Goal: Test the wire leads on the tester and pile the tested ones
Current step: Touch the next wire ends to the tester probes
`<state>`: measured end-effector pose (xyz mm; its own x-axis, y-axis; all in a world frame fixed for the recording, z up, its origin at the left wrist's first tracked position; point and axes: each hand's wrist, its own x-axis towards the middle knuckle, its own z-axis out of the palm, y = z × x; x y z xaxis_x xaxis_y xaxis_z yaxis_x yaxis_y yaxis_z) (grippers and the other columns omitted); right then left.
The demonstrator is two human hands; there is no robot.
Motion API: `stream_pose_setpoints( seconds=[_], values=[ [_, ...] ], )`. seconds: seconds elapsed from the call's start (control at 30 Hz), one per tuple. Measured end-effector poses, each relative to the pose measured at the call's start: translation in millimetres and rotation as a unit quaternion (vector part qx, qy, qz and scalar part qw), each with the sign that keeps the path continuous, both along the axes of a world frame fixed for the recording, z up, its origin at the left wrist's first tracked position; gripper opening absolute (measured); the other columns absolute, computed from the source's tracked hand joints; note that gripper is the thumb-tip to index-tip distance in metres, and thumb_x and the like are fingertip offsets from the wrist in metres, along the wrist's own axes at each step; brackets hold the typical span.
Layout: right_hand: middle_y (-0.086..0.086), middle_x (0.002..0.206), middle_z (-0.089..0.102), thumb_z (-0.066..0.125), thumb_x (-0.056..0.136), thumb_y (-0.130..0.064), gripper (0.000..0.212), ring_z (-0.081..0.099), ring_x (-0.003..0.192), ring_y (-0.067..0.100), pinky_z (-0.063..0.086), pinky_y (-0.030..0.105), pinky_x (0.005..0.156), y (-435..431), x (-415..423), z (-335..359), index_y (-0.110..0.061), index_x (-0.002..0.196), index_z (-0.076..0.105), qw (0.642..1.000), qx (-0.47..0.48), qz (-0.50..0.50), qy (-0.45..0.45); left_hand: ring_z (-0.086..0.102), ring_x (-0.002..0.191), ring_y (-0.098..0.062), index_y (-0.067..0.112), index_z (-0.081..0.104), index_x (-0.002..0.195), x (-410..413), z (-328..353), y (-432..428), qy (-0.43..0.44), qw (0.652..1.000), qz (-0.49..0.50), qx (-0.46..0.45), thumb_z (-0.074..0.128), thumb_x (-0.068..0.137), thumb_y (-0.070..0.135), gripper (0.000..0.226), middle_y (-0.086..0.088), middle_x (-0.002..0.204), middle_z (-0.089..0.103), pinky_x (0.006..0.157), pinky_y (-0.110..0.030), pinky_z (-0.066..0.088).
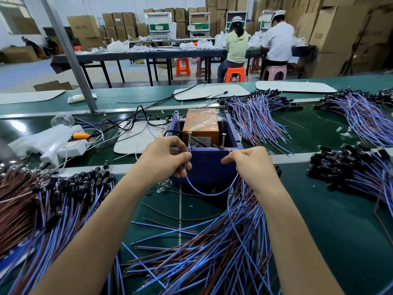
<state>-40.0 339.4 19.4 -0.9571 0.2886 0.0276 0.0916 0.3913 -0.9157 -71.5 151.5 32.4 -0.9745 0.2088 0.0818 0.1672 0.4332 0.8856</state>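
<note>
The tester is a blue open box [207, 165] with an orange block [201, 124] inside and two upright screws [223, 139] at its near rim. My left hand [168, 158] pinches the blue wire of a lead [204, 192] and holds its tip up near the left screw [189, 138]. My right hand [253, 165] pinches the brown wire end of the same lead close to the right screw. The blue wire hangs in a loop between both hands in front of the box. Whether the tips touch the screws I cannot tell.
Piles of blue and brown leads lie on the green belt: one at my left [53, 209], one under my right arm [212, 252], others at the far right [357, 171] and behind the box [259, 116]. A white power strip [61, 143] sits left. Two people work at a far table.
</note>
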Motion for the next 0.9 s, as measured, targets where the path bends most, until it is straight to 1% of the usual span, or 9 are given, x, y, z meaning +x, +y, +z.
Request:
stream_pose_setpoints(
  seconds=[0.07,0.23,0.37,0.57,0.63,0.7,0.77,0.83,0.9],
  values=[
    [-0.008,0.038,0.038,0.053,0.09,-0.017,0.028,0.033,0.041,0.012,0.035,0.027,0.053,-2.5,-0.4,-0.2,-0.015,0.073,0.076,0.999,0.036,-0.012,-0.004,0.057,0.042,-0.015,0.003,0.057,0.083,0.1,-0.1,0.4,0.0,1.0,-0.002,-0.001,0.06,0.091,0.002,0.009,-0.007,0.059,0.068,0.043,-0.019,0.045],
    [0.001,0.057,0.05,0.051,0.091,-0.019,0.028,0.044,0.054,0.018,0.049,0.035,0.067,-5.8,-2.5,-2.8,-0.01,0.078,0.074,0.997,0.069,-0.006,-0.026,0.057,0.043,-0.014,0.003,0.058,0.082,-0.8,-0.5,0.4,-0.002,1.0,-0.008,-0.007,0.06,0.091,0.003,0.009,-0.006,0.059,0.069,0.044,-0.019,0.046],
    [0.003,0.061,0.055,0.05,0.091,-0.02,0.03,0.05,0.06,0.022,0.052,0.038,0.072,-5.9,-2.8,-4.0,-0.009,0.076,0.074,0.996,0.083,-0.003,-0.028,0.058,0.044,-0.015,0.006,0.058,0.081,-0.5,-2.6,0.4,0.001,1.0,-0.015,-0.01,0.061,0.091,0.004,0.01,-0.006,0.06,0.069,0.045,-0.02,0.046],
    [0.002,0.053,0.056,0.051,0.091,-0.019,0.029,0.049,0.052,0.018,0.046,0.032,0.063,-5.5,-2.0,-2.9,-0.01,0.076,0.074,0.996,0.075,0.009,-0.039,0.058,0.045,-0.015,0.007,0.058,0.08,3.0,-1.2,2.2,-0.006,0.999,-0.03,-0.025,0.06,0.091,0.005,0.011,-0.007,0.061,0.07,0.046,-0.02,0.047],
    [0.002,0.048,0.061,0.051,0.093,-0.021,0.03,0.051,0.044,0.013,0.047,0.025,0.058,-4.4,2.1,0.7,-0.009,0.078,0.074,0.994,0.074,0.055,-0.064,0.057,0.045,-0.015,0.006,0.057,0.081,4.6,4.0,-2.6,-0.028,0.997,-0.051,-0.041,0.059,0.092,0.006,0.012,-0.008,0.064,0.07,0.045,-0.02,0.046],
    [0.004,0.053,0.067,0.053,0.095,-0.035,0.038,0.051,0.037,0.009,0.043,0.017,0.048,-4.4,9.6,6.4,-0.009,0.078,0.074,0.981,0.067,0.145,-0.109,0.058,0.049,-0.013,0.005,0.061,0.082,4.7,12.8,-13.3,-0.062,0.991,-0.092,-0.077,0.058,0.094,0.011,0.013,-0.008,0.071,0.073,0.046,-0.018,0.045],
    [0.002,0.063,0.072,0.047,0.091,-0.059,0.057,0.052,0.038,0.01,0.042,0.019,0.051,-6.1,16.1,11.7,-0.013,0.075,0.077,0.962,0.08,0.222,-0.14,0.061,0.057,-0.013,0.005,0.066,0.085,3.0,23.2,-31.1,-0.068,0.985,-0.117,-0.107,0.056,0.095,0.016,0.018,-0.006,0.08,0.075,0.049,-0.016,0.046],
    [-0.001,0.068,0.073,0.035,0.085,-0.073,0.072,0.052,0.04,0.01,0.041,0.023,0.055,-8.4,19.8,15.8,-0.016,0.076,0.078,0.947,0.104,0.265,-0.148,0.063,0.063,-0.013,0.007,0.07,0.088,-0.3,31.9,-52.0,-0.06,0.988,-0.112,-0.084,0.056,0.093,0.02,0.019,-0.005,0.087,0.075,0.053,-0.015,0.047],
    [0.0,0.07,0.074,0.028,0.083,-0.077,0.078,0.051,0.04,0.01,0.038,0.021,0.051,-10.8,21.0,17.4,-0.017,0.083,0.077,0.94,0.104,0.286,-0.156,0.064,0.063,-0.011,0.009,0.071,0.089,-5.3,34.5,-72.0,-0.058,0.996,-0.065,-0.032,0.058,0.09,0.025,0.021,-0.006,0.088,0.075,0.054,-0.014,0.049]
  ],
)
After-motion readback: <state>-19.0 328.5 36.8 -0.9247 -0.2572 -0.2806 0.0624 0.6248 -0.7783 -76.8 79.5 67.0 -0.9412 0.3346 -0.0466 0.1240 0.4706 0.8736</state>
